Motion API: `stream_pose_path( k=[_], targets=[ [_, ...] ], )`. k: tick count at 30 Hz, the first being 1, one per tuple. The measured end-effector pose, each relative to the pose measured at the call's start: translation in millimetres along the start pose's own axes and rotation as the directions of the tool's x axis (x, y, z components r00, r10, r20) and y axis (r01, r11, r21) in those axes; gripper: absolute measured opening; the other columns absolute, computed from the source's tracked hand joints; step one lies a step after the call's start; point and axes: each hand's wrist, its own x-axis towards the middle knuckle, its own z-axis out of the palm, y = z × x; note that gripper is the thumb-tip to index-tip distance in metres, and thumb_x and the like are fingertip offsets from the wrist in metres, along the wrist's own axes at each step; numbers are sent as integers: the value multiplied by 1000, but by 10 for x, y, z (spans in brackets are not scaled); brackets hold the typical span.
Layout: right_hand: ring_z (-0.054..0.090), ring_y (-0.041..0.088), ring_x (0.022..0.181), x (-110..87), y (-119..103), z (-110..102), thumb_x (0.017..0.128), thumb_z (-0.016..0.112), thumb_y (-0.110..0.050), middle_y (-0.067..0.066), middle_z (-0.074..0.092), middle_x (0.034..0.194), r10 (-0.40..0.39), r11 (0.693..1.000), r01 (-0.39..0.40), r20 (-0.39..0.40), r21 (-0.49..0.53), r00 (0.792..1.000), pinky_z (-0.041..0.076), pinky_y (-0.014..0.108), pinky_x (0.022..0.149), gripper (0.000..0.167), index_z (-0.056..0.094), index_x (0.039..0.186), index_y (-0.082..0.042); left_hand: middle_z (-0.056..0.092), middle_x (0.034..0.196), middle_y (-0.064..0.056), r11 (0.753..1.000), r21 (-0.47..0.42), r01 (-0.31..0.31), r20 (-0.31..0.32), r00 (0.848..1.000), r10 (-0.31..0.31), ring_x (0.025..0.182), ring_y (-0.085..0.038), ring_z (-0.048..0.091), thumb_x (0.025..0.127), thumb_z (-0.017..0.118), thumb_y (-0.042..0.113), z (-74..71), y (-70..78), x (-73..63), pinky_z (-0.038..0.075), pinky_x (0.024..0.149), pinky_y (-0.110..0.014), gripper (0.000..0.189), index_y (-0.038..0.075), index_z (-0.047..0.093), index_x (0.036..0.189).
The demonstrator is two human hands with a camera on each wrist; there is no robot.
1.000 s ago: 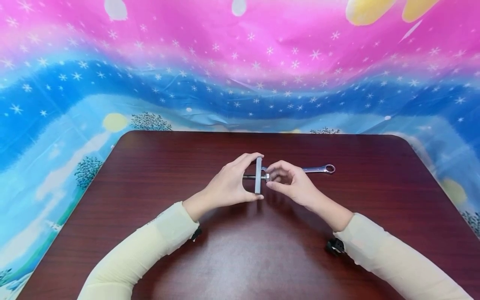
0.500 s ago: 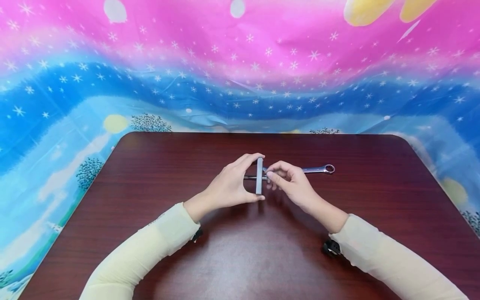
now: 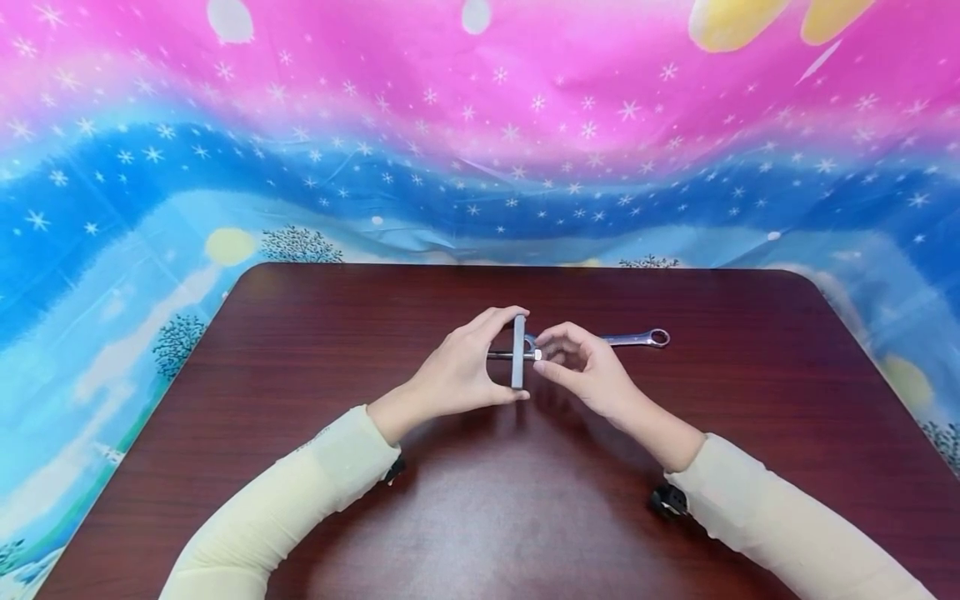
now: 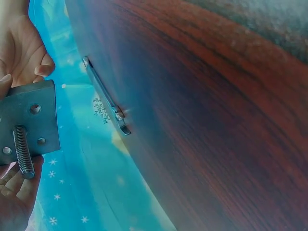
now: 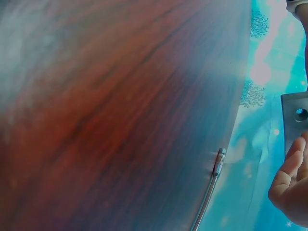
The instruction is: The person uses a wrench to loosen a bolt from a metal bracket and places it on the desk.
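My left hand [image 3: 457,362] holds a grey metal plate [image 3: 518,352] on edge above the table, thumb at the near edge and fingers at the far one. In the left wrist view the plate [image 4: 45,115] shows several holes, and the threaded shank of a bolt [image 4: 23,151] sticks out of one. The hex head of the bolt [image 3: 537,355] is on the plate's right side. My right hand [image 3: 592,367] has its thumb and curled fingers round that head, thumb tip just below it. Part of the right hand [image 4: 17,202] appears behind the plate.
A shiny combination wrench [image 3: 637,339] lies on the dark red-brown table [image 3: 480,517] behind the right hand, which hides its middle. A patterned pink and blue cloth [image 3: 480,150] hangs around the table's far and side edges.
The right thumb has moved from over the bolt head down to just below it, with the fingers shifting around the head. The left hand and plate stay nearly still.
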Motion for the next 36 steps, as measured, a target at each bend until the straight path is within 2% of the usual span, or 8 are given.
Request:
stream_pose_path(
  k=[4, 8, 11, 14, 20, 24, 32, 36],
  targets=[
    [65, 16, 74, 3, 2, -2, 94, 64, -2, 14, 70, 88, 17, 999, -17, 14, 43, 1000, 57, 32, 70, 24, 58, 116, 5, 58, 125, 1, 1000, -6, -1, 1, 1000, 1, 105, -21, 63, 65, 93, 31, 3, -1, 1, 53, 93, -37, 91, 14, 45, 141],
    [64, 25, 70, 21, -3, 18, 98, 59, -6, 14, 70, 82, 22, 998, -23, 12, 57, 1000, 57, 34, 68, 20, 59, 114, 6, 59, 124, 1, 1000, -13, 1, -1, 1000, -1, 105, -22, 63, 64, 93, 30, 12, 1, -1, 54, 92, -37, 92, 14, 45, 141],
    [65, 23, 69, 29, 1, 32, 99, 58, -8, 14, 70, 79, 22, 998, -22, -5, 52, 1000, 57, 34, 66, 19, 60, 112, 7, 59, 125, 0, 1000, -17, -4, -1, 1000, 4, 106, -24, 63, 64, 93, 29, 18, 3, 1, 53, 92, -38, 92, 14, 44, 141],
    [65, 19, 71, 30, 5, 40, 97, 60, -6, 15, 69, 83, 10, 999, -9, -22, 46, 1000, 57, 33, 67, 18, 61, 111, 6, 59, 126, -1, 1000, -20, -8, -4, 1000, 8, 106, -24, 63, 64, 93, 27, 18, 3, 6, 53, 92, -38, 92, 14, 44, 141],
    [64, 10, 79, 10, 3, 38, 87, 70, 2, -4, 66, 96, -25, 1000, 25, -26, 7, 999, 52, 23, 68, 26, 62, 112, 1, 58, 126, 2, 1000, 5, 8, -1, 1000, -8, 105, -15, 61, 65, 93, 31, 8, -10, 8, 53, 93, -36, 92, 15, 45, 141],
    [63, 8, 79, 7, -3, 32, 86, 70, 4, -5, 66, 98, -33, 999, 33, -11, 13, 999, 52, 22, 70, 29, 61, 113, 3, 58, 126, 2, 1000, 2, 11, 7, 1000, -11, 105, -14, 60, 65, 92, 31, 6, -17, 13, 54, 93, -36, 92, 15, 45, 142],
    [62, 20, 69, 17, -8, 9, 100, 57, -10, 8, 70, 80, 76, 994, -77, 16, 76, 997, 56, 33, 67, 22, 58, 118, 2, 58, 129, 0, 1000, -11, 21, 7, 1000, -21, 109, -18, 61, 66, 92, 30, -3, -11, 17, 53, 95, -39, 93, 13, 44, 143],
    [62, 21, 67, 30, -30, 18, 103, 53, -14, 3, 68, 73, 103, 991, -103, 7, 85, 995, 56, 32, 65, 24, 59, 117, 4, 58, 128, 0, 1000, -17, 12, 11, 1000, -12, 110, -20, 61, 66, 92, 30, 3, -6, 19, 53, 96, -39, 92, 12, 44, 142]
  ],
)
